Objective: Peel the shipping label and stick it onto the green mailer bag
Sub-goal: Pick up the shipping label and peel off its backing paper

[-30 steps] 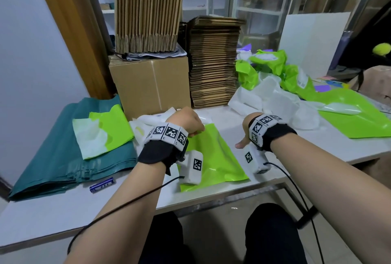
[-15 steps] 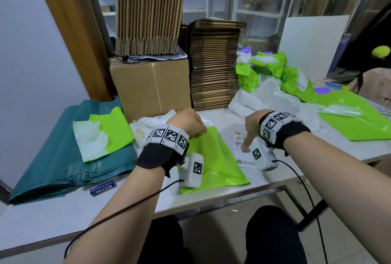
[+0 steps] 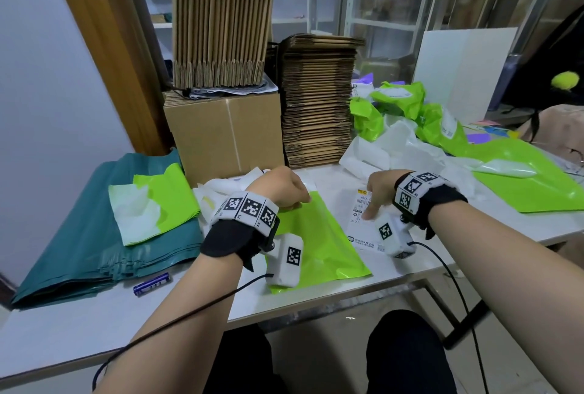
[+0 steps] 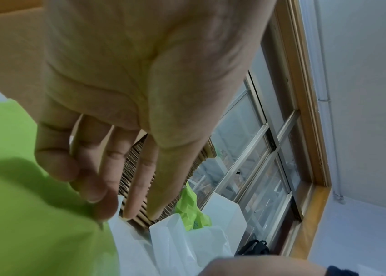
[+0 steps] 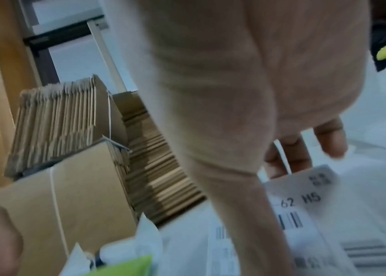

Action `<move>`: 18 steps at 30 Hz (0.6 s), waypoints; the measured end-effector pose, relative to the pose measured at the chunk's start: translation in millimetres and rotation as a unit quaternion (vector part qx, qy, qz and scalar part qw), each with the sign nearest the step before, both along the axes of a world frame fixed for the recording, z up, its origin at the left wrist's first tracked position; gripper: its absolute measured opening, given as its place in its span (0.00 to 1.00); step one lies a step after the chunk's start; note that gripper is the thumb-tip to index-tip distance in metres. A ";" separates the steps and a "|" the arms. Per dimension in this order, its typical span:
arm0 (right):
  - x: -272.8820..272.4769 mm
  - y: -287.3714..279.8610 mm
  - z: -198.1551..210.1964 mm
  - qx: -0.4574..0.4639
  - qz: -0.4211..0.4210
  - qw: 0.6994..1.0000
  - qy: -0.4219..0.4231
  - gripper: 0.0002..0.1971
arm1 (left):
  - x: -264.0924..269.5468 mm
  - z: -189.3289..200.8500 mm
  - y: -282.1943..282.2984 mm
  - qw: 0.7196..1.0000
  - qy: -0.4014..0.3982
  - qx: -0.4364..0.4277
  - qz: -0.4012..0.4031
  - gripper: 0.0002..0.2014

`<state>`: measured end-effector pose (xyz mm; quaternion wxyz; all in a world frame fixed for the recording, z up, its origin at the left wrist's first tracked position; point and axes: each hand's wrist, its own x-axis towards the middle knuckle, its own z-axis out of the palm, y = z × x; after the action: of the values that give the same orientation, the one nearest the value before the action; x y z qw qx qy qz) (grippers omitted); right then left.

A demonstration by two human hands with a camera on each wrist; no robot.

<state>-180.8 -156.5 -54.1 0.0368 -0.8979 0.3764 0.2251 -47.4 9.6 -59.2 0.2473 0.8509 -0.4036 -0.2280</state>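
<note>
Sliding leftward since a second ago, the right hand [image 3: 380, 186] is bringing the label [image 3: 363, 234] just beside the green bag [image 3: 319, 242] on the table [image 3: 94, 324], so peeling is likely coming next. Only the left wrist view is showing the left hand [image 3: 281, 186] pressing relaxed fingertips [image 4: 107, 205] on the bag's far edge. The blurred right wrist view is leaving it unclear whether the right hand is pinching or just pressing the label.

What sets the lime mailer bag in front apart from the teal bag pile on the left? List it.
The green mailer bag is bright lime; the teal pile is dark. The green bag is one bag; the teal pile is a layered stack. The left hand touches the green bag's far edge; a folded green-and-white bag lies on the teal pile. Both lie flat on the table.
</note>
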 end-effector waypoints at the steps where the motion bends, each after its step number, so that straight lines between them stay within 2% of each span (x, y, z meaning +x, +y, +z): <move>1: -0.3 -0.3 6.7 -0.007 -0.002 1.000 -0.024 0.24 | 0.0 0.1 1.2 1.000 -0.002 -0.005 -0.001 0.11; 5: 4.0 5.6 44.9 -0.023 0.000 0.990 -0.140 0.29 | -1.1 -3.4 3.3 0.999 -0.028 -0.022 -0.007 0.13; 8: 16.8 13.7 66.1 0.029 0.031 0.972 -0.229 0.19 | -3.9 -9.3 2.5 0.999 -0.006 -0.044 -0.018 0.13; 11: 28.4 24.6 69.2 0.040 0.051 0.973 -0.223 0.12 | -2.9 -10.3 5.6 0.998 -0.009 -0.069 -0.013 0.11; 16: 42.3 35.5 59.3 0.068 0.041 0.968 -0.239 0.11 | 3.9 -8.1 13.5 0.996 0.012 -0.086 0.011 0.12; 18: 46.1 38.9 51.6 0.049 0.025 0.966 -0.251 0.15 | 8.9 -7.9 16.4 0.997 0.028 -0.072 0.019 0.11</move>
<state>-134.6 -117.6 -2.6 0.1682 -0.9319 0.3211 0.0116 -38.5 26.1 -67.2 0.3237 0.8315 -0.3960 -0.2171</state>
